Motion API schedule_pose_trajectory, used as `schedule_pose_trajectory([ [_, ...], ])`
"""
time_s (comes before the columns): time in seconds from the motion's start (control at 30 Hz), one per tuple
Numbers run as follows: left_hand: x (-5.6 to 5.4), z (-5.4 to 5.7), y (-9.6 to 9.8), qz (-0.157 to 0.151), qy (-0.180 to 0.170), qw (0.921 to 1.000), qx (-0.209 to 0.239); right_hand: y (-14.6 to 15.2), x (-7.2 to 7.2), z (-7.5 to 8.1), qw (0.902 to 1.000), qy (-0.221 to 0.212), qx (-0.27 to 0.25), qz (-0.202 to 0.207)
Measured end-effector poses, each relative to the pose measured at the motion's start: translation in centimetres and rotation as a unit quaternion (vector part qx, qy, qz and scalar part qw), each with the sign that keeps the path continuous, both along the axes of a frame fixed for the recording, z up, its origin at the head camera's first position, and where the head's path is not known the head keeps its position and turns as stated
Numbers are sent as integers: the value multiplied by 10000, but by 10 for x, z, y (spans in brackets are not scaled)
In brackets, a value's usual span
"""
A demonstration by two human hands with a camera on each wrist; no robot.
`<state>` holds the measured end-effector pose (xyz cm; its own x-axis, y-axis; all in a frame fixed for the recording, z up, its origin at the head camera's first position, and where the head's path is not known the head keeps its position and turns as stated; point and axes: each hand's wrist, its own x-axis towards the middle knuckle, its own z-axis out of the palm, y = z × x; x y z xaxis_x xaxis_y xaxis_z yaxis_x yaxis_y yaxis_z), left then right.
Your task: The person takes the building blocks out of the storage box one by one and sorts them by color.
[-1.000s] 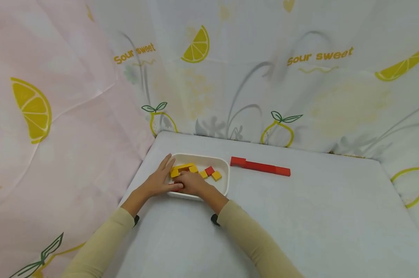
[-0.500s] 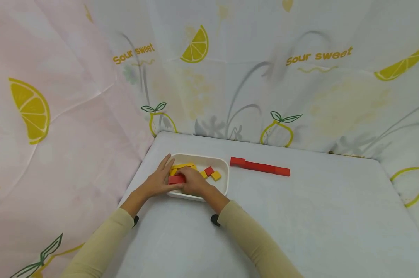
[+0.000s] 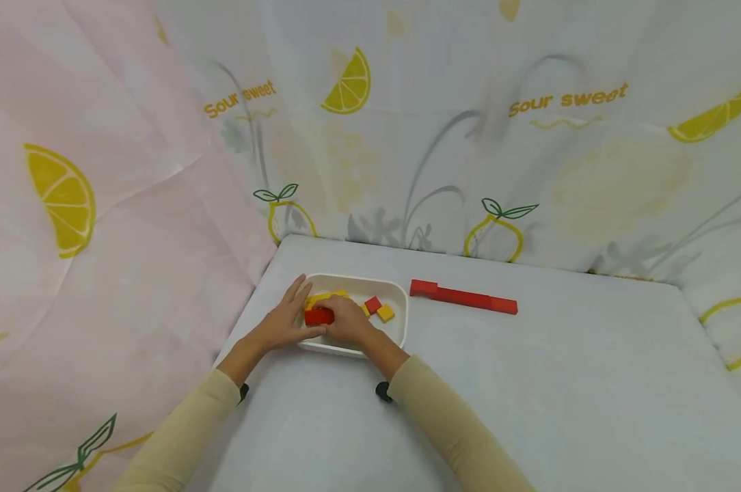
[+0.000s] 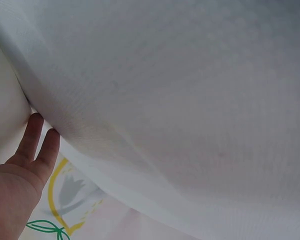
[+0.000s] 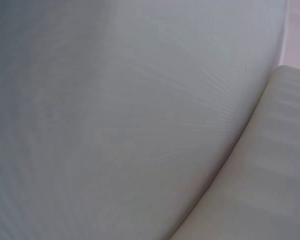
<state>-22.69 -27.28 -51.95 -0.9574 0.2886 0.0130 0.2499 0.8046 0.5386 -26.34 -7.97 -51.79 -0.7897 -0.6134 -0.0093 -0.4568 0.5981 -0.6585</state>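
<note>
In the head view a white plastic tray (image 3: 401,335) holds several yellow blocks (image 3: 385,313) and a small red block (image 3: 373,305). My right hand (image 3: 348,322) reaches into its left half and pinches a longer red block (image 3: 318,317) over the tray floor. At the left end of the tray lies my left hand (image 3: 282,324), fingers extended along the wall and thumb pointing at the held block. The left wrist view shows two fingers (image 4: 49,150) of that hand beside the tray's outer wall. Only the tray's ribbed side (image 5: 270,165) and the tabletop show in the right wrist view.
Right of the tray, a row of joined red blocks (image 3: 465,297) lies on the white-covered table (image 3: 530,396). Lemon-printed cloth (image 3: 438,137) hangs behind the table, and pink cloth (image 3: 149,273) hangs along its left side.
The red block has come up from the tray's near left side in my right hand and turned. My left hand stays at the tray's left end.
</note>
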Motion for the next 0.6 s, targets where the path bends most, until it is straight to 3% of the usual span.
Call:
schedule_pose_trajectory([
  [0.4,6,-5,-3,126,165,9997,-131,-6,7,-4,9998,44,121,-130],
  [0.6,5,-8,1,55,460,9989,-40,-2,8,-2,9994,89,273,-217],
])
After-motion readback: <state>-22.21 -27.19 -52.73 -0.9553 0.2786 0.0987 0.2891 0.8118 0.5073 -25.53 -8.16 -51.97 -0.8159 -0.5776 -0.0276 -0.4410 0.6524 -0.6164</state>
